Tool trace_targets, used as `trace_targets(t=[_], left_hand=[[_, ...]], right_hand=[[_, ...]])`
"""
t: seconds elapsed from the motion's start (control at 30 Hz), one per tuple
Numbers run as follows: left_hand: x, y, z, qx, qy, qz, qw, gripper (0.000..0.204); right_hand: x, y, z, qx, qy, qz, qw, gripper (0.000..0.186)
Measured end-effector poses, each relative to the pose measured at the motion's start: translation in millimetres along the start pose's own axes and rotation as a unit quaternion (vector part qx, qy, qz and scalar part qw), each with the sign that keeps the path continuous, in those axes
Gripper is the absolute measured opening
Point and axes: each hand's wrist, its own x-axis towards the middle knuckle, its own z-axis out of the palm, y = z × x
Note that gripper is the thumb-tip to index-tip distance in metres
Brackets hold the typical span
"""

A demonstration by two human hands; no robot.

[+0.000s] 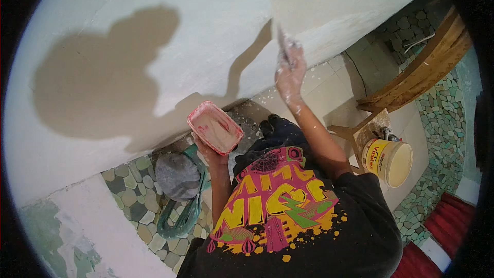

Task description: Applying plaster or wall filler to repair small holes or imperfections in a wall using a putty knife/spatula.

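In my left hand (210, 152) is a pinkish-red rectangular tub (207, 138), gripped from its near left side and tilted. Pale, creamy paste (212, 127) lies inside and smears its inner walls. My right hand (291, 74), spattered with white, is raised close to the white wall (221, 5). Its fingers are closed round a thin, blade-like tool (282, 38), seen nearly edge-on and coated in white. I cannot tell whether the tool touches the wall.
A round grey lid-like object (177, 176) and a green hose-like loop (177, 226) lie on the pebbled floor (136, 185) at left. To the right stand a pale bucket (399, 163) and a curved wooden piece (422, 74). White specks dot the floor tiles (321, 85).
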Motion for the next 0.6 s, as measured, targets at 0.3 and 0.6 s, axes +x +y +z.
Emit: trace_targets(t=[0.3,0.6], left_hand=[[-10.8,-17.7,2.0,-0.043,0.019,-0.019,0.999,0.061],[-25.9,-2.8,4.0,-0.006,0.033,-0.003,0.999,0.064]], right_hand=[[-26.3,-6.8,52.8,0.042,0.005,-0.072,0.997,0.038],[15.5,4.6,4.9,0.05,0.169,-0.088,0.98,0.041]])
